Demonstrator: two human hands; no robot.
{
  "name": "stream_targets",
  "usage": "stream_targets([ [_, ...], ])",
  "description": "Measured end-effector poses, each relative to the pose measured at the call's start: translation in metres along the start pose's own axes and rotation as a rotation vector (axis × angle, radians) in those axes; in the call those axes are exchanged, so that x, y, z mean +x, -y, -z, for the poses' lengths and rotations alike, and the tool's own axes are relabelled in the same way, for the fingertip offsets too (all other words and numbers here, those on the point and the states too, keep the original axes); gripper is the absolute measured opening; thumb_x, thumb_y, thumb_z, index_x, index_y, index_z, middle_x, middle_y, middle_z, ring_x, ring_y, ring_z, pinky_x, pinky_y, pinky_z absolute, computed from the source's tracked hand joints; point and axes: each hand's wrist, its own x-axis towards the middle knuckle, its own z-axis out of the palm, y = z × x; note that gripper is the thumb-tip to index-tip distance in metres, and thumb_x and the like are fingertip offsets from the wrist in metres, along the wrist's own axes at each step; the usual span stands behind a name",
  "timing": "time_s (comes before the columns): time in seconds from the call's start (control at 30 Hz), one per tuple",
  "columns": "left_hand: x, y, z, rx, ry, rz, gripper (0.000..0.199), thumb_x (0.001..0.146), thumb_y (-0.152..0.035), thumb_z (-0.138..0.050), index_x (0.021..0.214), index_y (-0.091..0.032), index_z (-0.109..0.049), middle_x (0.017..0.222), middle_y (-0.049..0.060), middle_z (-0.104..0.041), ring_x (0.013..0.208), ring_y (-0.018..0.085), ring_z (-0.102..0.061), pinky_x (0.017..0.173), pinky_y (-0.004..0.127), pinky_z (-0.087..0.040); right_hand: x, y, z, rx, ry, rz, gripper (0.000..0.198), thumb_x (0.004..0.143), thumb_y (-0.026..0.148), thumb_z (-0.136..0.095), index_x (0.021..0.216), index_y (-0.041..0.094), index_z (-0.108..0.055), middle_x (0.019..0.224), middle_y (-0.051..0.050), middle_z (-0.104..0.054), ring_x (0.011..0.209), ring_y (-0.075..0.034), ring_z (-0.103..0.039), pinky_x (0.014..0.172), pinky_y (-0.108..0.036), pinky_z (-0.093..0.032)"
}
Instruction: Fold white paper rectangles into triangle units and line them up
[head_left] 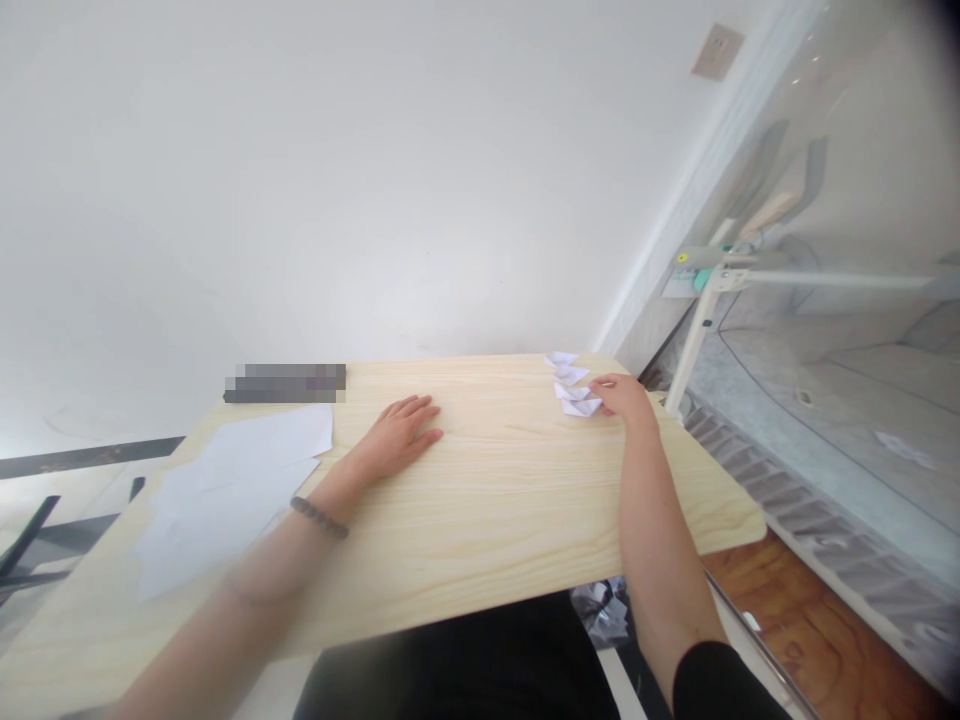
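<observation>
My left hand [399, 437] lies flat on the wooden table, fingers stretched out and holding nothing. At the back right of the table, several white folded paper boats [571, 375] stand in a short column running toward the wall. My right hand [621, 396] is at the near end of that column, thumb and fingers pinched on the right tip of the nearest paper boat [581, 408]. That boat sits close against the one behind it; whether they touch, I cannot tell. The right fingertips are partly hidden.
Loose white paper sheets [232, 490] overlap on the table's left side. Behind them, a dark blurred-out object [289, 384] lies by the wall. A white metal frame [697, 350] stands beyond the table's right edge. Below the front edge, a bag with crumpled contents [602, 610] shows.
</observation>
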Motion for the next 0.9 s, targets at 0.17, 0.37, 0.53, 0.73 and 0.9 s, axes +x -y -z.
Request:
stream_targets([
  [0.17,0.000,-0.001,0.001,-0.005,-0.002,-0.002,0.051,0.083,-0.050,-0.029,0.120,-0.019,-0.045,0.131,0.009,-0.038,0.121,0.024,-0.031,0.101,0.042,-0.025,0.003,-0.001,-0.003,-0.022,-0.027,0.014,0.026,0.064,0.030,-0.056,0.084,0.017,-0.068,0.075,-0.004,-0.067,0.048,-0.011,-0.058,0.051,-0.020,-0.046],
  [0.37,0.000,-0.001,0.001,-0.012,0.001,-0.002,0.051,0.083,-0.050,-0.030,0.121,-0.018,-0.044,0.131,0.009,-0.038,0.121,0.025,-0.031,0.100,0.043,-0.025,0.004,0.000,-0.004,0.007,-0.108,0.013,0.023,0.066,0.026,-0.052,0.078,0.013,-0.068,0.061,-0.006,-0.067,0.063,-0.016,-0.062,0.061,-0.022,-0.047],
  [0.53,0.001,-0.001,0.001,0.008,0.015,-0.001,0.051,0.083,-0.050,-0.030,0.121,-0.018,-0.044,0.131,0.009,-0.038,0.122,0.024,-0.030,0.101,0.042,-0.025,0.003,0.001,-0.004,0.023,-0.165,0.028,0.022,0.063,0.023,-0.055,0.080,0.013,-0.065,0.056,-0.004,-0.065,0.073,-0.018,-0.063,0.073,-0.025,-0.047],
  [0.73,0.001,0.000,0.000,-0.014,0.010,-0.001,0.052,0.083,-0.050,-0.030,0.121,-0.018,-0.044,0.131,0.009,-0.038,0.122,0.025,-0.030,0.101,0.042,-0.024,0.001,0.005,-0.005,0.094,-0.232,0.027,0.020,0.063,0.020,-0.057,0.080,0.012,-0.064,0.060,-0.005,-0.066,0.064,-0.017,-0.064,0.069,-0.025,-0.048],
  [0.9,0.001,-0.001,0.001,-0.012,0.016,0.001,0.052,0.083,-0.051,-0.030,0.121,-0.018,-0.044,0.131,0.009,-0.038,0.122,0.025,-0.030,0.101,0.042,-0.024,-0.003,0.011,-0.005,0.156,-0.242,0.027,0.020,0.066,0.019,-0.057,0.082,0.011,-0.064,0.064,-0.007,-0.067,0.062,-0.018,-0.064,0.065,-0.024,-0.050],
])
